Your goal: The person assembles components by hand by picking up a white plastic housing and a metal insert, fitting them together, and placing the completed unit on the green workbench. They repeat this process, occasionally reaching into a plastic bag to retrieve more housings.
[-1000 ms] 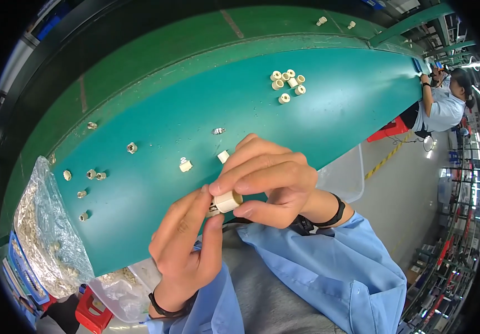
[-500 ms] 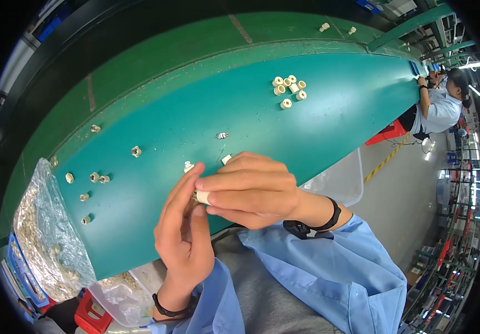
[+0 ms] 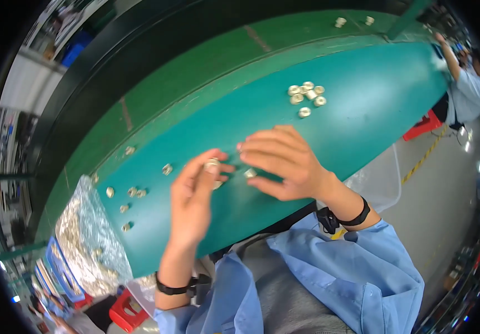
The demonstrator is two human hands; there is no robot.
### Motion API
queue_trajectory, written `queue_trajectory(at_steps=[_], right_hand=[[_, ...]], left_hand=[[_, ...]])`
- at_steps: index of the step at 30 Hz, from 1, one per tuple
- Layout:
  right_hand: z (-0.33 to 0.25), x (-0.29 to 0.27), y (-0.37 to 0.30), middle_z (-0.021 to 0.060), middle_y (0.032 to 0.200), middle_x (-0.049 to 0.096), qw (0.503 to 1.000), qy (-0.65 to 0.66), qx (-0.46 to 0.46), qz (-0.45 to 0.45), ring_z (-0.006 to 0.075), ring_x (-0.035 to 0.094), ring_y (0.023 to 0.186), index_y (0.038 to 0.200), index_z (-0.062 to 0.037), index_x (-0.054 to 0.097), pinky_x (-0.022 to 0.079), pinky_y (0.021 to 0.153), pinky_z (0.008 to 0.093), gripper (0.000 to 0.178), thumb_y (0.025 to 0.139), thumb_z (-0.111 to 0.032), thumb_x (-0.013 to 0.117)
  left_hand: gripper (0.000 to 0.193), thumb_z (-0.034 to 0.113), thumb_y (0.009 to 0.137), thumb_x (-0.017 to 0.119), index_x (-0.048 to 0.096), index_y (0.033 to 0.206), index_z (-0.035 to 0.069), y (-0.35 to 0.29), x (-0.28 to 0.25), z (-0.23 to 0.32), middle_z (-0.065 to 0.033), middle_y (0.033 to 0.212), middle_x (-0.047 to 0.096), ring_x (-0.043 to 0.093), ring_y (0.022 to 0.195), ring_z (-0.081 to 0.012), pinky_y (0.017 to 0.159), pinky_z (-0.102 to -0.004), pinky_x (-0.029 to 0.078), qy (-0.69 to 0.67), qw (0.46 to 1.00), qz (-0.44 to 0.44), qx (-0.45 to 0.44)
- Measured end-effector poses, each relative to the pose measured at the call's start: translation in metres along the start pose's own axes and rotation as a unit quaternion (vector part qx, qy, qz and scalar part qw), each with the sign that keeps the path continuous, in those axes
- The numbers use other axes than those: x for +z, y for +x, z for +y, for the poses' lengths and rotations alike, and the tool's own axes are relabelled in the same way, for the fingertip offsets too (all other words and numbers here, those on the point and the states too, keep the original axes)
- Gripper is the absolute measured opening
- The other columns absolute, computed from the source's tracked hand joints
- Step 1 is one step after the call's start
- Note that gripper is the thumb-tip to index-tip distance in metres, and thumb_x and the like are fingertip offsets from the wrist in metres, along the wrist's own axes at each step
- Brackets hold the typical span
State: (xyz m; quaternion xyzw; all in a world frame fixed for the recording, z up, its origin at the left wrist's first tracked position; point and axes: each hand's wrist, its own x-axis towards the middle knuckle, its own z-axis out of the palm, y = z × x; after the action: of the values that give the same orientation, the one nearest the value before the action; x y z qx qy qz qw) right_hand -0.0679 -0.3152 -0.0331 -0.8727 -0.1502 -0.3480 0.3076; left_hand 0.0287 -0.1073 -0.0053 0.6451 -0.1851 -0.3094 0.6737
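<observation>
My left hand (image 3: pixel 192 195) is closed on a small cream cylindrical fitting (image 3: pixel 212 165), pinched between thumb and fingers above the green table mat (image 3: pixel 362 128). Its near end looks ringed, though motion blurs the detail. Apart from it, to the right, my right hand (image 3: pixel 284 164) has its fingers spread and grips nothing. Below its fingertips, by the thumb, is a small cream piece (image 3: pixel 249 173). Another pale piece (image 3: pixel 217 185) shows partly behind my left fingers.
Several cream round fittings (image 3: pixel 305 112) cluster farther right on the mat. Loose metal-and-cream parts (image 3: pixel 167 169) are scattered at left, beside a clear plastic bag (image 3: pixel 92 239) of small parts. A person (image 3: pixel 468 92) works at the far right end.
My hands have come apart: the right has let go of the fitting and opened, while the left keeps it. The whole view has shifted and tilted.
</observation>
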Motion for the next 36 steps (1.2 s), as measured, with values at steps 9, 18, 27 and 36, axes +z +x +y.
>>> queue_trajectory(at_steps=[9,18,27,36], right_hand=[[0.095,-0.085,-0.068,0.0121,0.130,0.063,0.944,-0.198,0.256,0.058,0.0340,0.059,0.119,0.119,-0.0079,0.069,0.046,0.098,0.0441,0.039,0.082,-0.015,0.079],[0.106,-0.078,-0.084,0.0094,0.121,0.063,0.951,-0.186,0.242,0.047,0.0300,0.060,0.110,0.112,-0.0087,0.068,0.046,0.093,0.0421,0.031,0.083,-0.014,0.078],[0.118,-0.076,-0.082,0.0056,0.105,0.066,0.954,-0.178,0.238,0.045,0.0247,0.062,0.099,0.102,-0.0072,0.069,0.046,0.087,0.0394,0.021,0.083,-0.007,0.076],[0.115,-0.076,-0.083,0.0052,0.100,0.066,0.952,-0.175,0.244,0.057,0.0245,0.061,0.095,0.106,-0.0069,0.070,0.045,0.085,0.0385,0.024,0.082,-0.005,0.075]], left_hand=[[0.036,0.020,0.103,0.058,0.066,0.124,-0.007,0.191,0.043,0.042,-0.0040,0.087,0.064,0.054,0.082,-0.0121,0.080,-0.0274,0.046,0.270,0.962,-0.050,0.010],[0.025,0.013,0.097,0.066,0.070,0.114,-0.006,0.376,0.106,0.006,-0.0031,0.090,0.067,0.058,0.077,-0.0103,0.071,-0.0254,0.046,0.219,0.962,-0.161,-0.037],[0.021,0.011,0.097,0.065,0.071,0.110,-0.003,0.411,0.116,-0.009,-0.0024,0.089,0.069,0.057,0.073,-0.0082,0.066,-0.0235,0.045,0.211,0.962,-0.172,-0.035],[0.025,0.017,0.100,0.063,0.071,0.115,-0.001,0.416,0.123,-0.008,-0.0030,0.092,0.069,0.057,0.073,-0.0071,0.065,-0.0225,0.044,0.200,0.968,-0.150,-0.002]])
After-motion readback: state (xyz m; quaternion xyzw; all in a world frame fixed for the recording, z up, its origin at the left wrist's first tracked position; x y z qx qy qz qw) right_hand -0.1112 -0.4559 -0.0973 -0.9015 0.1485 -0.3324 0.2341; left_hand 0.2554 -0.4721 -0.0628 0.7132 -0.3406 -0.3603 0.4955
